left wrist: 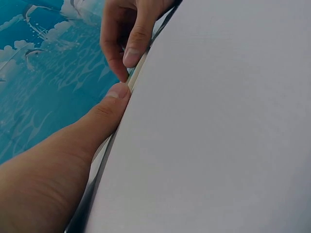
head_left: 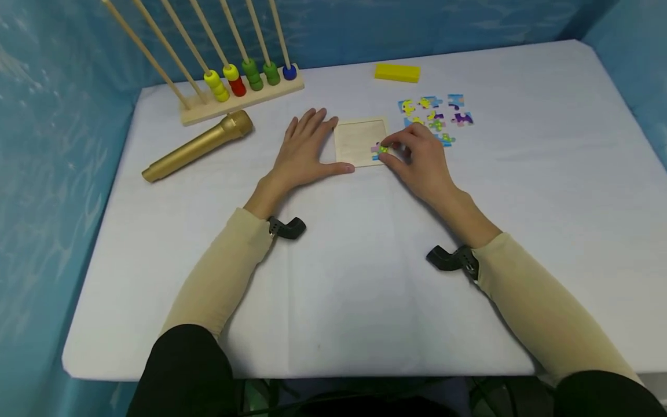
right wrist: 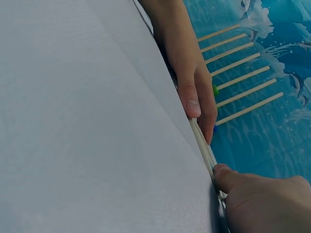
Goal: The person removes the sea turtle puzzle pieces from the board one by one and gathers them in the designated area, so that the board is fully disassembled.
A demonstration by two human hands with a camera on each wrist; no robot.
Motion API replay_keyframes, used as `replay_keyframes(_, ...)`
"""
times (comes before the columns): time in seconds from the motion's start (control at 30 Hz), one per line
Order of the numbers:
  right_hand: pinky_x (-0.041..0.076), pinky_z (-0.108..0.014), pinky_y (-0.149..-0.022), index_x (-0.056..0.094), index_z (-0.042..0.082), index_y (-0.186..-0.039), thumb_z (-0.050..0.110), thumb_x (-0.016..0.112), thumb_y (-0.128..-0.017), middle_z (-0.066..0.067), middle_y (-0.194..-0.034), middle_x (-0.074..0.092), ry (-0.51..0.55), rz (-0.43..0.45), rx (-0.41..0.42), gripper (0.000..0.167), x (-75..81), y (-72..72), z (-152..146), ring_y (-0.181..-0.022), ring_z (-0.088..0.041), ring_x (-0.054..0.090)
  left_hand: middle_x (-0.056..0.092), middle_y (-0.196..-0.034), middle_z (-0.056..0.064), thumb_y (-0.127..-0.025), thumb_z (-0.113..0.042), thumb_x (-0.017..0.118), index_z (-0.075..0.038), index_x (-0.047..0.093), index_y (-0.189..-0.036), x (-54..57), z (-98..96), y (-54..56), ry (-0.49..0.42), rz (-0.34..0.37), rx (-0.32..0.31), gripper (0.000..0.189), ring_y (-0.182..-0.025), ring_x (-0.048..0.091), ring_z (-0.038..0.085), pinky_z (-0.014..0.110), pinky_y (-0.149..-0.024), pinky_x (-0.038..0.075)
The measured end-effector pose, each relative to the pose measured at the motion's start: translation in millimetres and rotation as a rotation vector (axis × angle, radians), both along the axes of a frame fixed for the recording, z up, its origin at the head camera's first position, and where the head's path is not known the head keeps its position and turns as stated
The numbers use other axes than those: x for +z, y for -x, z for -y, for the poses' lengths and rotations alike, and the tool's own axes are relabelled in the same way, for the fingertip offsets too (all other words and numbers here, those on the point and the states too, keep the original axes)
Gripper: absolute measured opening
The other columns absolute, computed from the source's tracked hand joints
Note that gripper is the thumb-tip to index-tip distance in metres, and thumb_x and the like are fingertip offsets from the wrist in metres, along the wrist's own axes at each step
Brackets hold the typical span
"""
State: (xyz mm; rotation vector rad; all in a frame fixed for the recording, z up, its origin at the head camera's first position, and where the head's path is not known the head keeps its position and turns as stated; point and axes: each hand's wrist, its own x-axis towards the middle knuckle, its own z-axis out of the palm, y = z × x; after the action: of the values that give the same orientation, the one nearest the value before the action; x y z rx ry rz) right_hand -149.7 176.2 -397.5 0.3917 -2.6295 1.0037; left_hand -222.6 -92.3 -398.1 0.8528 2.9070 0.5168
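A shallow wooden puzzle tray (head_left: 359, 139) lies near the middle of the table. My left hand (head_left: 307, 153) is spread at its left side, fingers straight. Its index fingertip meets the upper left corner and its thumb (left wrist: 107, 107) runs along the near edge. At the tray's lower right corner, my right hand (head_left: 419, 153) pinches a colourful jigsaw piece (head_left: 376, 152) between thumb and curled fingers, low over the tray floor. Part of that piece is hidden by the fingertips. Several loose jigsaw pieces (head_left: 461, 119) lie just beyond the right hand, some partly covered by it.
A wooden bead counting frame (head_left: 245, 98) with upright rods stands at the back left. In front of it lies a gold microphone-shaped tube (head_left: 198, 146). A yellow block (head_left: 398, 72) sits near the far edge. White cloth (head_left: 354, 278) covers the table, and blue curtain hangs behind.
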Motion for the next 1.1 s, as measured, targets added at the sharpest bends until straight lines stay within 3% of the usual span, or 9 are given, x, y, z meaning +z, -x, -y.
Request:
replay_keyframes(0.3,0.039,-0.036,-0.083,0.068,0.0,-0.119,0.018,0.077,-0.099,-0.017,-0.112,0.058,0.004,0.098,-0.003,0.028,4.6,0.0,-1,-0.096,-0.028,0.051,0.014,-0.178,0.002,-0.083,-0.082,0.066,-0.025,0.027,-0.169,6.2,-2.9,1.5,0.002,0.0,-0.013,0.11,-0.166,0.0,0.02,0.047,-0.133,-0.005)
replay_keyframes(0.47,0.04,-0.035,-0.082,0.066,0.0,-0.119,0.014,0.078,-0.097,-0.016,-0.113,0.063,0.044,0.064,0.012,0.028,5.3,-1.6,-3,-0.093,-0.027,0.052,0.014,-0.178,0.002,-0.084,-0.082,0.065,-0.025,0.027,-0.169,5.4,-3.8,1.3,-0.004,-0.005,-0.023,0.109,-0.166,0.0,0.021,0.048,-0.133,-0.005)
replay_keyframes(0.7,0.037,-0.028,-0.077,0.072,0.003,-0.113,0.011,0.077,-0.098,-0.012,-0.1,0.071,0.14,-0.001,0.016,0.018,5.8,-2.6,-2,-0.086,-0.02,0.056,0.011,-0.179,0.001,-0.085,-0.082,0.063,-0.026,0.023,-0.17,1.8,-0.8,-1.3,0.014,-0.002,-0.007,0.109,-0.166,-0.002,0.02,0.047,-0.133,-0.007)
replay_keyframes(0.9,0.043,-0.023,-0.079,0.075,0.004,-0.111,0.013,0.075,-0.099,-0.008,-0.101,0.075,0.295,-0.012,-0.048,0.016,10.5,-1.8,-7,-0.089,-0.007,0.06,0.011,-0.179,0.0,-0.085,-0.084,0.062,-0.027,0.023,-0.17,1.7,-1.1,0.3,0.0,-0.017,-0.009,0.11,-0.166,-0.001,0.02,0.046,-0.133,-0.007)
replay_keyframes(1.1,0.049,-0.017,-0.084,0.075,0.002,-0.118,0.014,0.072,-0.101,-0.01,-0.112,0.075,0.385,-0.023,-0.19,0.021,8.2,-3.9,-34,-0.093,-0.004,0.064,0.01,-0.179,-0.001,-0.084,-0.084,0.062,-0.028,0.022,-0.17,-1.0,-0.7,-0.5,0.018,0.002,-0.006,0.11,-0.165,-0.003,0.018,0.046,-0.133,-0.007)
